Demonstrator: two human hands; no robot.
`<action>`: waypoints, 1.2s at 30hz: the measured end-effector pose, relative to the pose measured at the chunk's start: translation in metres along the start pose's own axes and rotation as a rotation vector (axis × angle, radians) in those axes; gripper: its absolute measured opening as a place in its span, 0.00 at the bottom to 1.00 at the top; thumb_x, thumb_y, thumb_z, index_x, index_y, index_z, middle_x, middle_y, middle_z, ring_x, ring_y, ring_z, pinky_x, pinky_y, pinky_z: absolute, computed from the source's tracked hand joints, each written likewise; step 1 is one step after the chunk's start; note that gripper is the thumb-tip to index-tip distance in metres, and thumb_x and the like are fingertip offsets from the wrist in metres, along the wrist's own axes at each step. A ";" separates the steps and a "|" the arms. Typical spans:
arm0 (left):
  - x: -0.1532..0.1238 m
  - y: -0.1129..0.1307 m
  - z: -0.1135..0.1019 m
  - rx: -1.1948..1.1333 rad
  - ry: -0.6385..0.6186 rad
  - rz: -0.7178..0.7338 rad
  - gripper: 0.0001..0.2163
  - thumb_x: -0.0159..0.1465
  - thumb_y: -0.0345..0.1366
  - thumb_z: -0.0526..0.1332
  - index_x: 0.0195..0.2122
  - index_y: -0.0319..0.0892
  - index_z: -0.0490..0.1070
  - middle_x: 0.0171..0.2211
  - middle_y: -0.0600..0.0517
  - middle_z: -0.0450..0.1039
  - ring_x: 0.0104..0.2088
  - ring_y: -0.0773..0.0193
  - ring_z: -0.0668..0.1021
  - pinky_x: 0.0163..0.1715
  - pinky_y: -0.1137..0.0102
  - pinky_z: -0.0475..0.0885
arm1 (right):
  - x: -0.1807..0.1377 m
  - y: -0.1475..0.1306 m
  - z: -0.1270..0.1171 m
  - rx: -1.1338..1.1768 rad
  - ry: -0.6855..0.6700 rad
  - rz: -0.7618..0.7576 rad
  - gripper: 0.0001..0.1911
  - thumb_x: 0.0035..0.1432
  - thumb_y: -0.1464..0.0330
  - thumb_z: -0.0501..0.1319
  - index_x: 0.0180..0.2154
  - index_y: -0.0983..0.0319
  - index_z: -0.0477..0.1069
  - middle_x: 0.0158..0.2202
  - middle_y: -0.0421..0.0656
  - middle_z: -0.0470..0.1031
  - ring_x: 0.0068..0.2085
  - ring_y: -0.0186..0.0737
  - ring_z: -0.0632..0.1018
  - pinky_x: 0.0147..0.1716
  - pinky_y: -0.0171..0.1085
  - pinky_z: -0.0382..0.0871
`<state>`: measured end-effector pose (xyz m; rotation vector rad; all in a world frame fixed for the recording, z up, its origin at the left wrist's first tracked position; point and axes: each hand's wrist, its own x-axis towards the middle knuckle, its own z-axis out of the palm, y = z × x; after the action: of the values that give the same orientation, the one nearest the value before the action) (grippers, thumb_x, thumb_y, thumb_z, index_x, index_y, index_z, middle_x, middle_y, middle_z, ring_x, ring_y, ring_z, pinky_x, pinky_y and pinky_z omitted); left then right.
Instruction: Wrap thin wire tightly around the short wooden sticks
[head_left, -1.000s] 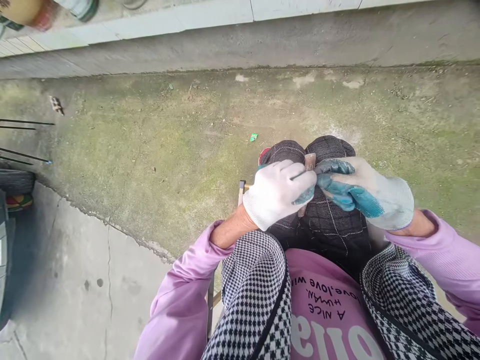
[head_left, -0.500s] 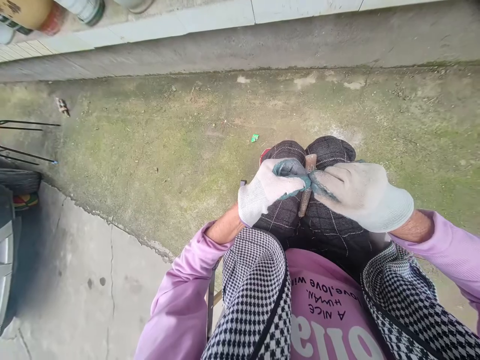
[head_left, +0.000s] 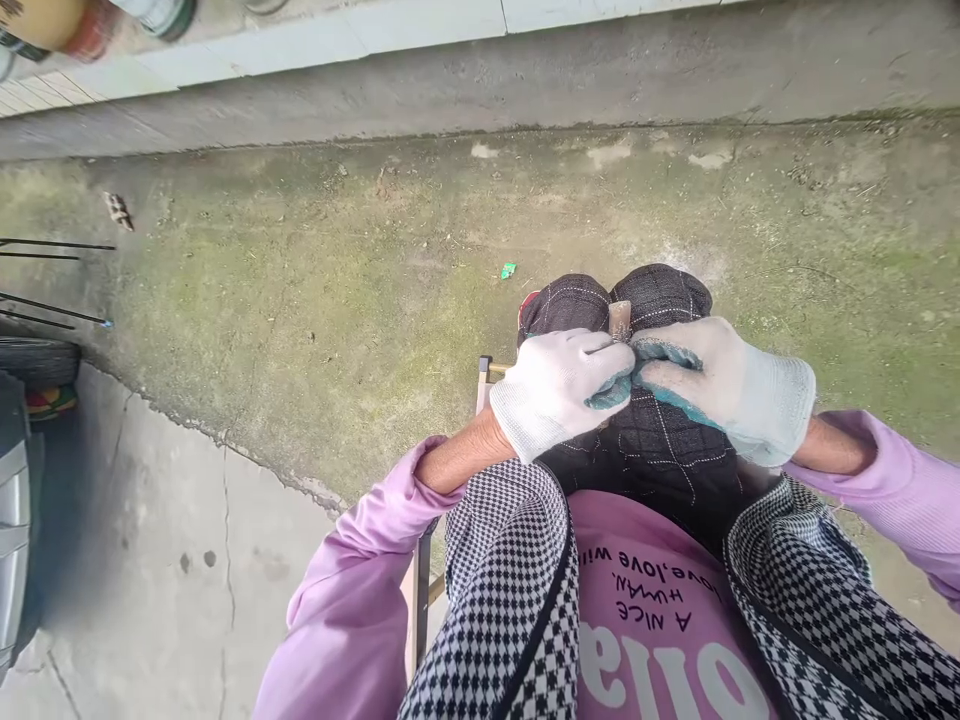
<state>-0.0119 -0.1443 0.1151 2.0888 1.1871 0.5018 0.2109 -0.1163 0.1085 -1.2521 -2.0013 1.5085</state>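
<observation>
Between my thighs is a short brown stick-like piece point(head_left: 619, 316), its far end showing past my fingers and its middle covered. My left hand point(head_left: 574, 385), in a white knitted glove with a green-grey palm, is curled closed over that piece. Close beside it, almost touching at the fingertips, my right hand point(head_left: 709, 385) wears a matching glove. Its thumb and fingers are pinched together at the stick's right side; whatever lies between them is hidden. Both hands rest low over the dark checked trousers point(head_left: 664, 450) on my lap.
A tiled ledge point(head_left: 420, 35) with jars on it runs along the top. On the mossy concrete ground lie a green scrap point(head_left: 508, 271) and a small brownish bit point(head_left: 118, 211). Thin black metal legs point(head_left: 56, 245) and a tyre-like black thing point(head_left: 37, 362) stand at the left.
My left hand has rolled over, its back now facing up and covering the stick's middle and near part. The right hand has turned, showing more of the gap between thumb and fingers.
</observation>
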 end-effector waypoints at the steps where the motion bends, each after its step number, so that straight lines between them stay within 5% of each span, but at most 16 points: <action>1: 0.000 -0.001 0.001 -0.020 0.004 -0.007 0.04 0.66 0.37 0.67 0.35 0.46 0.81 0.33 0.49 0.80 0.38 0.55 0.84 0.39 0.63 0.78 | 0.000 0.001 0.000 0.006 -0.004 0.018 0.15 0.62 0.60 0.64 0.24 0.55 0.70 0.24 0.39 0.76 0.28 0.42 0.74 0.32 0.41 0.69; 8: -0.004 -0.007 0.001 -0.282 0.031 -0.162 0.06 0.68 0.35 0.65 0.38 0.43 0.82 0.39 0.49 0.86 0.39 0.61 0.86 0.46 0.66 0.81 | -0.007 0.003 -0.008 -0.110 -0.014 -0.090 0.10 0.63 0.63 0.61 0.30 0.56 0.77 0.24 0.38 0.76 0.26 0.39 0.73 0.30 0.39 0.66; 14: -0.004 -0.012 0.006 -0.267 0.043 -0.120 0.06 0.68 0.37 0.67 0.37 0.42 0.83 0.37 0.50 0.86 0.37 0.61 0.85 0.43 0.66 0.80 | -0.010 -0.001 0.000 -0.326 0.085 -0.182 0.11 0.64 0.62 0.61 0.29 0.55 0.75 0.25 0.43 0.77 0.28 0.43 0.75 0.31 0.43 0.65; 25: -0.014 -0.021 0.017 -0.565 0.047 -0.320 0.08 0.68 0.39 0.67 0.42 0.42 0.84 0.42 0.49 0.88 0.45 0.58 0.87 0.52 0.65 0.82 | -0.015 0.024 0.000 -0.013 0.260 0.058 0.13 0.63 0.59 0.64 0.26 0.55 0.72 0.24 0.39 0.74 0.28 0.41 0.73 0.31 0.42 0.68; 29: -0.018 -0.023 0.018 -0.654 0.102 -0.387 0.09 0.66 0.41 0.68 0.41 0.41 0.83 0.40 0.50 0.86 0.43 0.60 0.85 0.49 0.67 0.81 | -0.017 0.041 0.001 0.222 0.296 0.190 0.15 0.64 0.53 0.66 0.43 0.54 0.83 0.34 0.42 0.85 0.31 0.46 0.81 0.32 0.44 0.78; 32: -0.020 -0.025 0.021 -0.693 0.139 -0.441 0.09 0.66 0.41 0.68 0.40 0.41 0.82 0.38 0.50 0.85 0.41 0.61 0.84 0.47 0.68 0.81 | -0.020 0.051 0.006 0.032 0.383 0.282 0.21 0.62 0.57 0.67 0.54 0.54 0.85 0.42 0.46 0.89 0.39 0.55 0.87 0.41 0.51 0.84; 36: -0.021 -0.025 0.021 -0.717 0.164 -0.495 0.08 0.65 0.40 0.69 0.40 0.40 0.82 0.36 0.50 0.84 0.40 0.62 0.83 0.45 0.68 0.81 | -0.019 0.056 0.017 -0.333 0.319 0.285 0.24 0.62 0.62 0.67 0.58 0.59 0.84 0.53 0.55 0.89 0.51 0.66 0.88 0.55 0.58 0.82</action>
<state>-0.0241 -0.1612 0.0825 1.1220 1.3099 0.7315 0.2339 -0.1386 0.0561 -1.8488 -1.9700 1.0182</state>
